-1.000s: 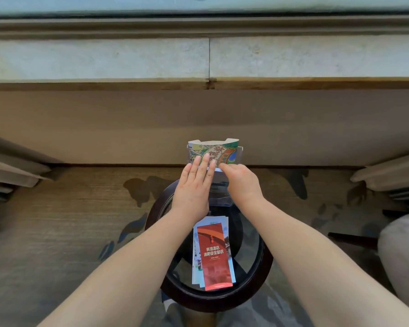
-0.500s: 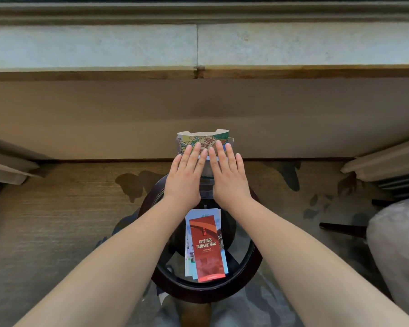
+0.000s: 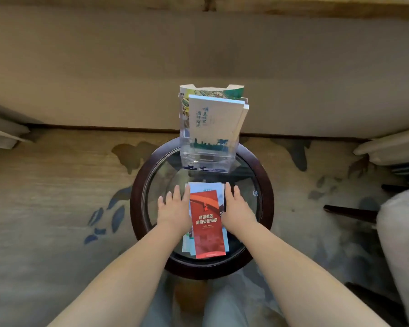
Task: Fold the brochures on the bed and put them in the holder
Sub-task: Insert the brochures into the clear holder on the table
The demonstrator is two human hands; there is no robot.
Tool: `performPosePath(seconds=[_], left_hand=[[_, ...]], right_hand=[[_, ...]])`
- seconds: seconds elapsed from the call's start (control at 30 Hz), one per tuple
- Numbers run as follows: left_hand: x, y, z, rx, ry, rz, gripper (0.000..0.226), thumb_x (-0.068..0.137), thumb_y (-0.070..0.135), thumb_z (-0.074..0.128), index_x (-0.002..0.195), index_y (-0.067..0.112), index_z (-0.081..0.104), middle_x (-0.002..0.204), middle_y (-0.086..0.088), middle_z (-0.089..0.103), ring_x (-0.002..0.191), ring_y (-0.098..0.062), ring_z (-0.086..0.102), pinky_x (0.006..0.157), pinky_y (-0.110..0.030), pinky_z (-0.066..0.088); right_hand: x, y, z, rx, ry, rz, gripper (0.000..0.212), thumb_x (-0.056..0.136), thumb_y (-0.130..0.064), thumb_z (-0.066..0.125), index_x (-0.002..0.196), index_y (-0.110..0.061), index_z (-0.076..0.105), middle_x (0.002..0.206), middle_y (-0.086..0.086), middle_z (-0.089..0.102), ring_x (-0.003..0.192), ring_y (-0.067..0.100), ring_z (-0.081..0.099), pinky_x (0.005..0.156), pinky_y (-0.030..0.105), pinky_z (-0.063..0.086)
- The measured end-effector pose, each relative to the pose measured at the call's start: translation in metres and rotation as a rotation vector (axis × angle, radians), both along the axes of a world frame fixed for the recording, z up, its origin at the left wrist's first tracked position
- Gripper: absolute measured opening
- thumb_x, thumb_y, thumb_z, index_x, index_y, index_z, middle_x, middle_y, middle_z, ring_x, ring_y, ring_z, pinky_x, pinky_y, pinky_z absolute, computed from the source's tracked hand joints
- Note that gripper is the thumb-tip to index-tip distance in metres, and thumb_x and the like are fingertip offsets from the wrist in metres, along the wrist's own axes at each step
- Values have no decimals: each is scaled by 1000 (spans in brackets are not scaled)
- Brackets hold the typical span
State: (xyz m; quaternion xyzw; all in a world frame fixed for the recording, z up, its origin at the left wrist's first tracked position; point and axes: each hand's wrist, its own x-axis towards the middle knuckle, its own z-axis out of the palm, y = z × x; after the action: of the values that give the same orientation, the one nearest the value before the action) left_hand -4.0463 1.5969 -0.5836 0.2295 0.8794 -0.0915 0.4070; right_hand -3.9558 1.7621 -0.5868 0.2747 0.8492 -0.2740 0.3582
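Note:
A clear plastic holder stands at the far side of a round glass table. Folded brochures stand in it, a white one in front and a green patterned one behind. A small stack of folded brochures lies on the near half of the glass, topped by a red one. My left hand lies flat against the stack's left edge, fingers straight. My right hand lies flat against its right edge, fingers straight. Neither hand grips anything.
The table has a dark wooden rim and stands on patterned carpet. A beige wall panel runs behind it. Curtain folds hang at the right, and a pale upholstered seat sits at the far right.
Both hands have drawn back from the holder to the stack on the near half of the table. The white brochure now stands in the holder. The camera tilted downward.

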Motion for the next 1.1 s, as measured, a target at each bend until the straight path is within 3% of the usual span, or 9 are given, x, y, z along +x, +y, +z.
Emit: performPosePath(seconds=[0.13,0.23,0.4,0.53,0.6,0.73,0.83,0.97,1.1], left_hand=[[15,18,-24,141,-63,411,105,92,28,65,163,24,-13,153,-15,28,132,-37,44,108,-47,43],[26,35,-37,240,-101,766,103,88,21,67,165,19,-3,145,-17,32,130,-40,46,105,-43,45],[30,40,-48,300,-11,971,73,83,14,67,148,19,35,139,-17,43,130,-40,45,103,-42,44],[20,32,-51,340,-35,840,86,82,15,71,150,26,21,122,-16,57,110,-39,61,91,-46,55],[13,31,-51,403,-70,733,79,80,14,72,148,25,32,113,-13,65,102,-35,66,84,-44,57],[5,34,-52,425,-55,467,30,79,10,68,103,18,52,99,-9,57,100,-36,61,80,-40,51],[5,37,-51,442,-7,411,25,80,5,63,91,19,45,91,-5,55,91,-35,61,69,-36,43],[9,36,-43,368,68,165,61,80,0,64,129,28,42,119,-3,55,100,-30,62,69,-38,44],[15,36,-41,327,320,-301,76,90,13,61,157,18,26,148,-9,40,135,-31,42,114,-40,31]], right_hand=[[8,-20,-32,-83,73,-187,97,96,-16,63,165,-14,-4,168,8,24,140,32,46,105,43,48],[7,-37,-48,-34,156,-332,94,95,-22,68,165,-8,5,165,10,25,138,37,44,105,43,43],[8,-51,-57,-9,150,-368,107,90,-30,69,165,-20,-6,139,13,31,122,37,42,96,44,45],[6,-34,-55,48,84,-110,125,85,-13,70,156,-45,-28,134,14,29,107,32,51,82,43,55],[-1,-25,-56,66,26,29,125,87,-16,72,154,-49,-27,145,20,25,115,33,49,86,43,56],[-17,-18,-55,229,40,212,112,79,-20,82,160,-30,6,162,21,5,146,38,18,109,43,42],[-20,-19,-57,311,142,326,90,75,-16,80,147,-15,26,155,17,27,146,37,26,122,46,26],[-16,-15,-55,291,209,363,76,75,-10,78,140,-15,37,130,8,52,126,31,51,116,45,35],[-10,-10,-46,294,267,391,57,84,-6,72,135,-13,47,123,4,60,114,28,59,91,38,46]])
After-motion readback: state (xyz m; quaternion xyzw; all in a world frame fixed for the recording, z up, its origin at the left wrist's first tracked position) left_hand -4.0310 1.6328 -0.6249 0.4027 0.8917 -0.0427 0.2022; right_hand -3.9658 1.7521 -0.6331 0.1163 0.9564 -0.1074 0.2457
